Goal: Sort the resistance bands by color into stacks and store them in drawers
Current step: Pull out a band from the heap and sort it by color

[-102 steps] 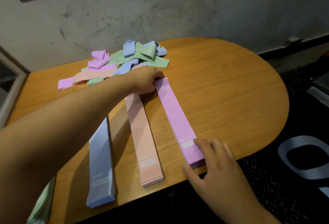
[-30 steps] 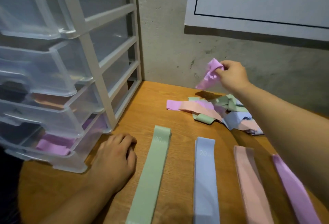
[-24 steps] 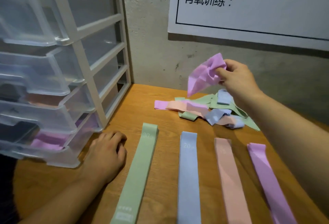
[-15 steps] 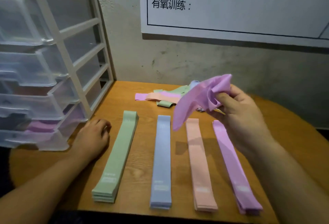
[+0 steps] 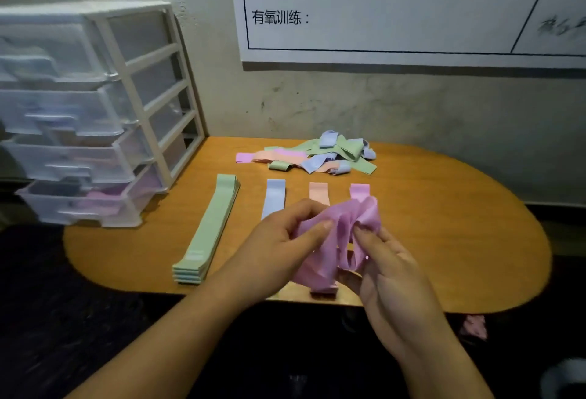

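Both hands are up over the table's near edge, ctr frame, w/ one crumpled lilac band (image 5: 329,252) btwn them. The left hand (image 5: 282,243) pinches the band's left side, thumb on top, fingers curled behind. The right hand (image 5: 391,281) pinches the right side btwn thumb and forefinger, other fingers loosely bent. The band hangs bunched and twisted, its lower end near the table (image 5: 459,233) edge (touching or not, can't tell).

Four sorted stacks lie flat side by side, running toward 12 o'clock. The green stack (image 5: 209,224) sits at 9 o'clock of the hands, fully in view, several bands thick. The blue stack (image 5: 275,195), peach stack (image 5: 318,191) and lilac stack (image 5: 360,191) show only their far ends at 12 o'clock, the rest hidden behind the hands.

Farther toward 12 o'clock, near the wall, is a loose pile (image 5: 317,154) of tangled green, blue, peach and lilac bands, apart from the stacks.

At 10 o'clock a clear plastic drawer unit (image 5: 133,106) w/ a white frame stands at the table's left end. Something lilac shows thru its bottom drawer (image 5: 95,205). A white wall chart (image 5: 396,18) w/ printed characters hangs at 1 o'clock. A small pinkish scrap (image 5: 474,326) lies on the dark floor at 4 o'clock, too blurred to identify.
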